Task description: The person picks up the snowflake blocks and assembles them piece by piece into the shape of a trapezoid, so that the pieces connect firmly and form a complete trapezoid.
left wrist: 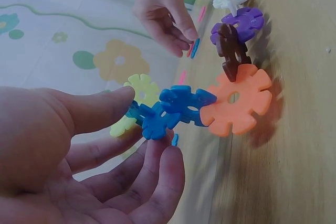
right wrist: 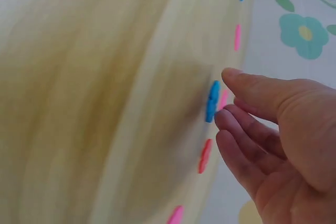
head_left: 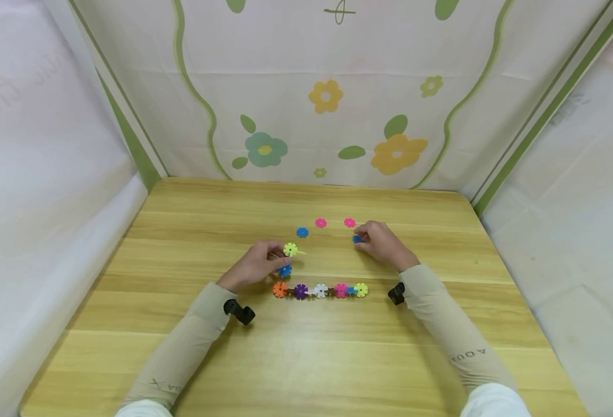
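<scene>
My left hand (head_left: 256, 265) pinches the raised end of a chain of interlocking flower discs (head_left: 320, 291). Its thumb lies on a blue disc (left wrist: 160, 121) there, beside a yellow disc (head_left: 290, 249). From the orange disc (left wrist: 236, 100), the rest of the chain stretches rightward along the table, with purple, white, pink and yellow discs. My right hand (head_left: 384, 242) reaches over a loose blue disc (right wrist: 212, 101). Thumb and fingertips stand apart at its edges, with a gap showing between thumb and disc in the right wrist view.
Behind the hands, loose discs lie on the wooden table (head_left: 306, 359): a blue one (head_left: 303, 232), two pink ones, one of them (head_left: 320, 223) left of the other (head_left: 349, 222), and a red one (right wrist: 205, 156) by my right fingers. Patterned cloth (head_left: 296, 52) closes off the back and sides.
</scene>
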`<state>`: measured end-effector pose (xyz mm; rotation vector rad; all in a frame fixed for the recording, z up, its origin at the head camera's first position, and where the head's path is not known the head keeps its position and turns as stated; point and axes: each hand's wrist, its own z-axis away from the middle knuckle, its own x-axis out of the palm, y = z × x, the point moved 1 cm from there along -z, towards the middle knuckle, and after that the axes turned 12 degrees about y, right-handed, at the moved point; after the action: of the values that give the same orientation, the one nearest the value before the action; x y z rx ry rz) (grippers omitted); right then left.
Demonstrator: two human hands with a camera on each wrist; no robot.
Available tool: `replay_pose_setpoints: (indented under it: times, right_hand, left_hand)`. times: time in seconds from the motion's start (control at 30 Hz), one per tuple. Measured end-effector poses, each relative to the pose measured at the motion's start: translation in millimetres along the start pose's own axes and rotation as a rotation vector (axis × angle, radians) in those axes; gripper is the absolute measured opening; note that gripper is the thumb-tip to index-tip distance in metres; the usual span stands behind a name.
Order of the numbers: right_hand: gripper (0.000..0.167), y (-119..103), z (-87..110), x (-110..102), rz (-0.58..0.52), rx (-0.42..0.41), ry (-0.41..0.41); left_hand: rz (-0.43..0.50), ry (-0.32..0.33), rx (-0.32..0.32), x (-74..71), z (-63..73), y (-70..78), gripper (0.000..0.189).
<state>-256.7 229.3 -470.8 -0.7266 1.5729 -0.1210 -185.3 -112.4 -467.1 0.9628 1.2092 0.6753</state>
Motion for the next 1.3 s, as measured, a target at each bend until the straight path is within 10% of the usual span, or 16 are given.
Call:
replay_pose_setpoints:
  times: [0.53,1.3]
  right_hand:
    - [0.016,11.6,6.6,1.9,-0.083,0.096,0.001]
    - [0.011,-47.2,30.6,8.4,-0.455,0.062,-0.030]
  left_hand:
    - [0.021,-0.022,0.004,2.1,0.8,1.5,0.027]
    - [0.098,-0.031,0.006,14.6,-8.2,2.3,0.032]
